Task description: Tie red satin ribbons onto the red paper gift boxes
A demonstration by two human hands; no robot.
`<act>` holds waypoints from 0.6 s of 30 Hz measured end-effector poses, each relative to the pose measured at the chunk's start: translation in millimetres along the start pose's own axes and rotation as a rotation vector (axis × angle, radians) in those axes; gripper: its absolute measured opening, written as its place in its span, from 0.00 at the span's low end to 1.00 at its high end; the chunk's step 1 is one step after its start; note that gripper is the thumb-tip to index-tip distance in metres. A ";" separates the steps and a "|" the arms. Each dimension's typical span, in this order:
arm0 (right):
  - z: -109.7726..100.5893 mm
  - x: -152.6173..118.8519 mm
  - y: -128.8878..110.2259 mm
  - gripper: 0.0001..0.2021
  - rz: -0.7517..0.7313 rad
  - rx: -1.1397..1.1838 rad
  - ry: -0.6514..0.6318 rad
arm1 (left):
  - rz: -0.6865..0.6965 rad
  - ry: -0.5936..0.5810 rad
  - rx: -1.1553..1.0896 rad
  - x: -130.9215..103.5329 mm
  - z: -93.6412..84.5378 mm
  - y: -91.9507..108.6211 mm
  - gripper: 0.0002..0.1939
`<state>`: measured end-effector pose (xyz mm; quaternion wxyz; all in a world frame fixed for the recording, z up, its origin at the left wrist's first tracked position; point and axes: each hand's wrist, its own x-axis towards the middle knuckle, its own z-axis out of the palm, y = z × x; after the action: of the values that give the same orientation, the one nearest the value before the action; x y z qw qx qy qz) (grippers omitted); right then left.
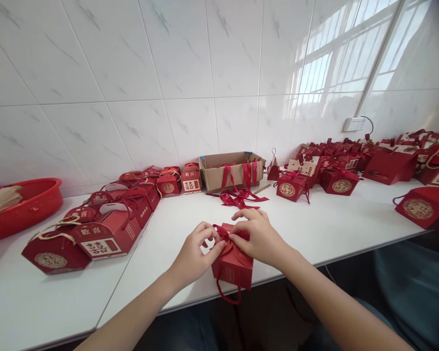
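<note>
A white table (161, 239) spans the lower half of the frame. At left lie a red basin (36, 207) and a cluster of red gift boxes (109, 231). Near the centre sits an open cardboard box (219, 179), red ribbons (237, 199) hanging over its front onto the tabletop. More red boxes (342, 181) crowd the right side; one small red box (232, 270) is at the near edge, lower centre.

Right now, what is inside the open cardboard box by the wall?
Red ribbons show inside the cardboard box, some hanging over its front side. The front side hides the bottom, so whatever lies beneath the ribbons cannot be seen.
</note>
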<state>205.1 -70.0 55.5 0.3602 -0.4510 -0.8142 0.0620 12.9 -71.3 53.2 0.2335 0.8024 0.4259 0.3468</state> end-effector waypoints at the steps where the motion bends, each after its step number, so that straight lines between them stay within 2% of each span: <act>1: 0.8 -0.6 -0.5 0.06 0.007 -0.005 -0.003 | -0.003 -0.006 -0.001 0.1 0.7 1.1 0.08; 10: 6.6 -5.7 2.5 0.04 0.029 0.013 -0.025 | -0.015 -0.031 -0.118 0.1 1.0 2.4 0.08; 18: 10.9 -5.6 4.2 0.04 0.053 0.084 0.011 | -0.116 -0.024 -0.153 -3.3 -2.6 -4.8 0.10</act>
<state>202.9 -69.5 42.7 0.3813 -0.4573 -0.7968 0.1031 7.1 -71.3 50.5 0.3187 0.7604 0.4411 0.3546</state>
